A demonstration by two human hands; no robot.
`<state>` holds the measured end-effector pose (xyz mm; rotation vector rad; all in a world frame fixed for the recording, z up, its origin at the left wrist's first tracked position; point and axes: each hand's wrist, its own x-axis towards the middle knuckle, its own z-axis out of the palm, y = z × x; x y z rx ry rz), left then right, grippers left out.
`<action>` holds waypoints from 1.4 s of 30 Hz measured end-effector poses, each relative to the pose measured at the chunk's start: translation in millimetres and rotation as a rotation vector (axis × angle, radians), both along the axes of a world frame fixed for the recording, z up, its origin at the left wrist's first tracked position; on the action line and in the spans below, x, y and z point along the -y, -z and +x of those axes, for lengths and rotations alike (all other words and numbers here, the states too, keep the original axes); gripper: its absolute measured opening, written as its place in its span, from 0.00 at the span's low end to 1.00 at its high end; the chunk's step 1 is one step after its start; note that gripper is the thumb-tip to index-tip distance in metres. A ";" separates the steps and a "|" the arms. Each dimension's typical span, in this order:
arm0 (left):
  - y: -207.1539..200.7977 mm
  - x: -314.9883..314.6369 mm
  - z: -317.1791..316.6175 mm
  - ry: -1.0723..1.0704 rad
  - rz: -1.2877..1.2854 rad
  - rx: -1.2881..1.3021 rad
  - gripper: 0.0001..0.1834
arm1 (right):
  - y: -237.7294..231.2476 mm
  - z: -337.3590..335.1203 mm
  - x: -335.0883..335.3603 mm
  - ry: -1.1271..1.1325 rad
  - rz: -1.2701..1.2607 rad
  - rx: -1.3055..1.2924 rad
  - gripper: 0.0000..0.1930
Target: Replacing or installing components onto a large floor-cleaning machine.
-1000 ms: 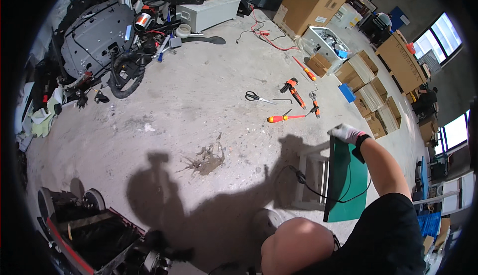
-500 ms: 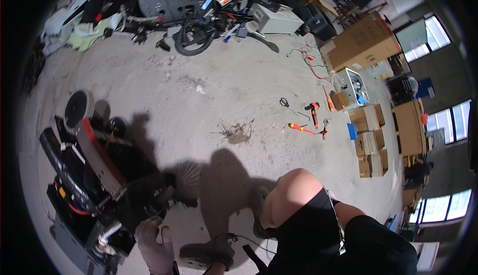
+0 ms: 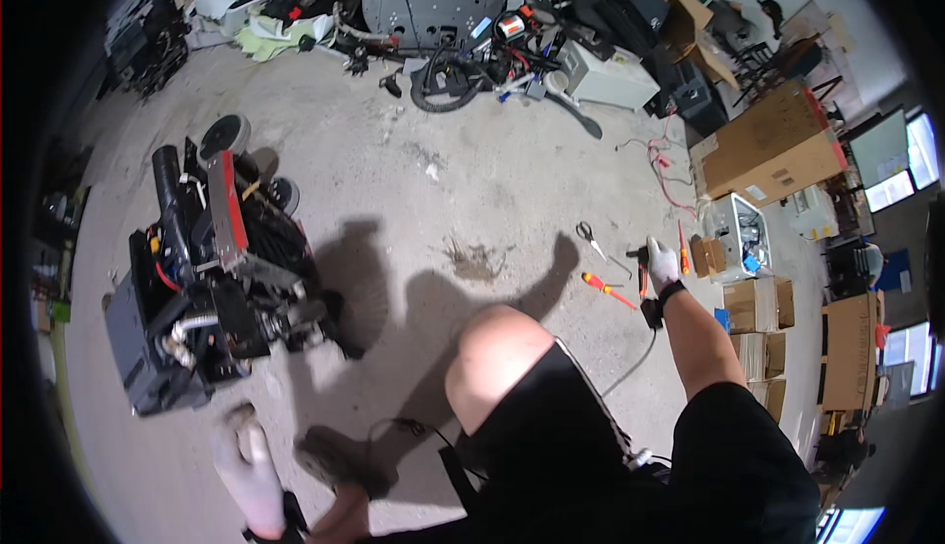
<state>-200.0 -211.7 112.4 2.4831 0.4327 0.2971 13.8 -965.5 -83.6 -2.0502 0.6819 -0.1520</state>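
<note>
My right hand (image 3: 663,262), in a pale glove, reaches to the floor at the right. Its fingers are closed around an orange-and-black pistol-shaped tool (image 3: 643,277), whose black head sticks out to the left; part of the grip is hidden. Left of it lie scissors (image 3: 589,236) and a red-and-yellow screwdriver (image 3: 606,288); another such screwdriver (image 3: 683,255) lies just right. At the lower left, my gloved left hand (image 3: 251,465) hangs with thumb and fingers apart, holding nothing. Beyond it stands a partly stripped wheeled machine (image 3: 236,268) with a black hose and red-edged plate.
Cardboard bins (image 3: 753,305) and a white box (image 3: 733,239) of small parts stand right of the tools. A large carton (image 3: 768,150) is behind them. Scrap parts, including a coiled black hose (image 3: 443,101), heap along the far side. My bent knee (image 3: 497,362) is at centre.
My right arm has come into view and its hand has reached the pistol-shaped tool. My left hand has drawn back from the machine. The view has shifted, showing more of the room.
</note>
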 end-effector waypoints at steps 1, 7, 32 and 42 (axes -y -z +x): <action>-2.0 5.4 -8.3 0.005 0.030 -0.018 0.11 | 7.8 1.3 9.7 0.011 0.009 0.029 0.21; 62.7 40.4 -0.4 0.095 -0.003 -0.044 0.11 | 115.7 -73.1 115.2 0.105 -0.135 -0.026 0.22; 330.3 125.5 130.8 -0.297 -0.746 -1.113 0.14 | 220.2 -79.0 327.6 0.465 -0.370 -0.439 0.22; 374.4 130.8 101.9 -0.510 -0.731 -1.114 0.16 | 305.1 -50.3 347.6 0.369 -0.437 -0.907 0.40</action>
